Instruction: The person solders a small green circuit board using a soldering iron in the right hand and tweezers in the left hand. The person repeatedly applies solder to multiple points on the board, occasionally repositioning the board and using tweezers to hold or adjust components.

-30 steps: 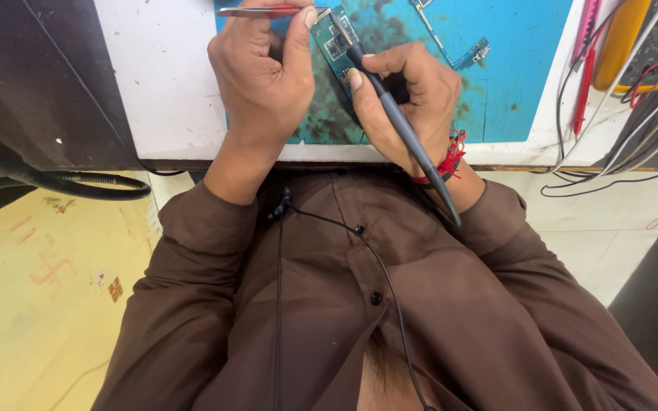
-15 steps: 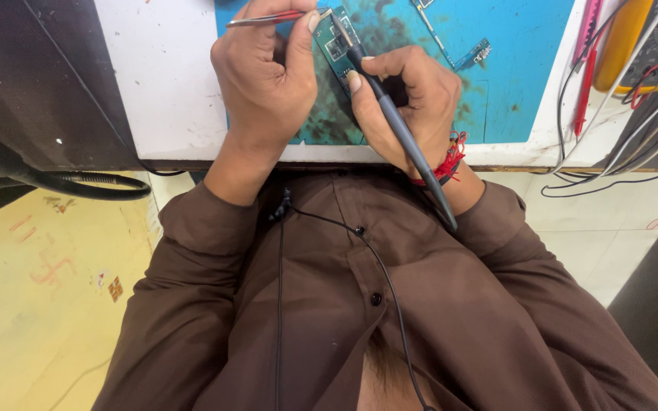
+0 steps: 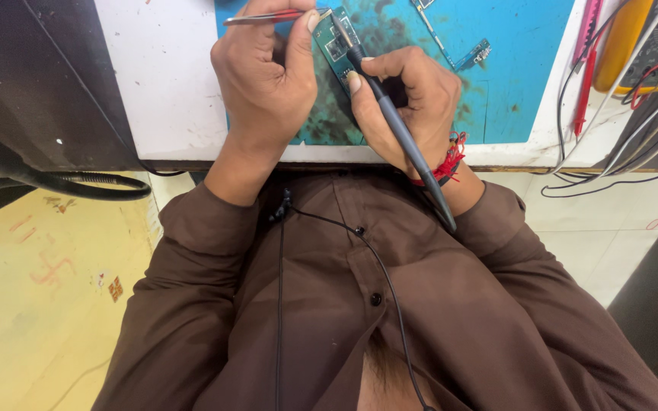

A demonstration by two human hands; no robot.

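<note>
Yellowish flooring with faint red marks fills the left side below a dark cabinet, and a thick black cable curves along under the edge of the white workbench. On that bench lies a blue work mat, stained dark where the hands meet. The person's left hand is curled tight, thumb and forefinger pinched on a pair of thin tweezers with a red grip, whose shaft runs leftward over the knuckles. Just beside that thumb, between the two hands, sits a small green circuit board, tilted on the mat. The right hand is closed around a grey pen-like tool, its dark tip touching the board and its long handle slanting down over the wrist, which wears a red thread band. Farther right on the mat lies a narrow strip part, and past the mat's edge a tangle of red, black and white wires sits beside a yellow device. Brown shirt sleeves fill the foreground.
</note>
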